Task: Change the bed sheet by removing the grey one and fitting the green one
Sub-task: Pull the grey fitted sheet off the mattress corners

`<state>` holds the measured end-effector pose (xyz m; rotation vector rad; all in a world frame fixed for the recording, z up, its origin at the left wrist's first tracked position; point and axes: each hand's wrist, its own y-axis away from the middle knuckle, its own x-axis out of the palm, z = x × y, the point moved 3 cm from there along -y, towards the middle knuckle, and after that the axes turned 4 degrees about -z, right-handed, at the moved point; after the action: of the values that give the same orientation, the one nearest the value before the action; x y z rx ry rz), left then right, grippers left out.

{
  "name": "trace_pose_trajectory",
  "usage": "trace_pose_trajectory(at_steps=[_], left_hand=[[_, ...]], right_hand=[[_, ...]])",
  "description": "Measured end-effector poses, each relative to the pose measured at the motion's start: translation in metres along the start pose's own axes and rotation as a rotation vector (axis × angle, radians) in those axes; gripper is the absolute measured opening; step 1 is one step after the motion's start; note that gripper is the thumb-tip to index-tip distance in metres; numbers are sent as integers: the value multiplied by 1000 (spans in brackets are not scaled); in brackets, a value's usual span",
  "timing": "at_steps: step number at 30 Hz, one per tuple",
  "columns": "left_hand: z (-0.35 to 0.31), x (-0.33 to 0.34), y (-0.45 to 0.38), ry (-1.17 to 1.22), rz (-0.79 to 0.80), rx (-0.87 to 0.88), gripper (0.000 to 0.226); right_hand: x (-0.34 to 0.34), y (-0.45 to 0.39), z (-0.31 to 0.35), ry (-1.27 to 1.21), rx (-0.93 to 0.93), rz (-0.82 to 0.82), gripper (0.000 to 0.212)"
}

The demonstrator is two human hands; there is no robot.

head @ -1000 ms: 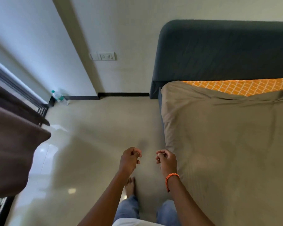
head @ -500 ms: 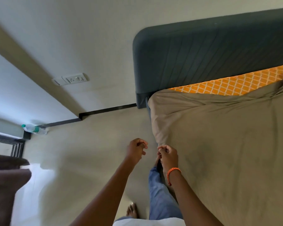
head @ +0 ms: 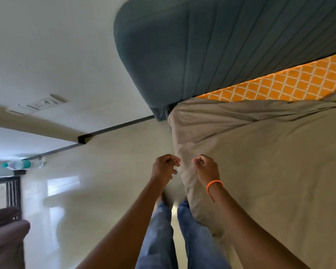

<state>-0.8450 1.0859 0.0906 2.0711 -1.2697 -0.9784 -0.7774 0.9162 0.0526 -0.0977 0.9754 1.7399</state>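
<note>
The sheet [head: 260, 162], a grey-brown cloth, covers the bed on the right and hangs over its near side edge, with creases running from the top corner by the headboard [head: 211, 45] down toward the hands. Above its upper edge a strip of orange patterned mattress [head: 289, 82] lies bare against the headboard.

The left hand [head: 164, 168] is held in the air just off the bed's edge, fingers curled, with nothing seen in it; whether it touches the cloth I cannot tell. The right hand [head: 206, 168], with an orange band [head: 214, 184] on its wrist, is over the sheet's edge with fingers curled in a fist; whether it pinches the cloth I cannot tell. The two hands are near each other.

Below them are legs in blue jeans [head: 163, 239], standing on a pale floor [head: 105, 191]. A bottle [head: 19, 164] lies by the wall at left, and a socket [head: 41, 104] sits on the wall.
</note>
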Motion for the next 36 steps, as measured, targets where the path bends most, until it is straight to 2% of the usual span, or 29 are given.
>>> trace_pose_trajectory(at_steps=[4, 7, 11, 14, 17, 19, 22, 25, 28, 30, 33, 34, 36], left_hand=[[11, 12, -61, -50, -2, -64, 39], [26, 19, -115, -26, -32, -148, 34], [37, 32, -193, -56, -46, -148, 33], [32, 39, -244, -67, -61, -85, 35], [23, 43, -292, -131, -121, 59, 33], [14, 46, -319, -225, -195, 160, 30], [7, 53, -362, -307, -300, 211, 41], [10, 64, -402, -300, -294, 176, 48], [15, 70, -420, -301, -325, 159, 32], [13, 72, -424, -317, -375, 210, 21], [9, 70, -431, -343, -371, 290, 25], [11, 68, -434, -300, -352, 276, 26], [15, 66, -434, -59, -295, 154, 28]], right_hand=[[10, -53, -14, 17, 47, -16, 18], [25, -88, -27, 34, 64, -12, 16], [50, -146, -30, 27, 45, -23, 12], [73, -190, -26, 40, 7, -7, 15], [95, -240, -14, 109, -68, 18, 12], [104, -271, -2, 126, -125, -48, 8], [113, -311, 19, 84, -197, -135, 25], [114, -348, 34, 0, -260, -196, 44], [114, -375, 36, 1, -329, -271, 66], [113, -387, 34, 40, -306, -332, 71], [119, -399, 33, 121, -294, -352, 55], [122, -403, 34, 159, -285, -333, 45], [127, -407, 31, 241, -268, -271, 25]])
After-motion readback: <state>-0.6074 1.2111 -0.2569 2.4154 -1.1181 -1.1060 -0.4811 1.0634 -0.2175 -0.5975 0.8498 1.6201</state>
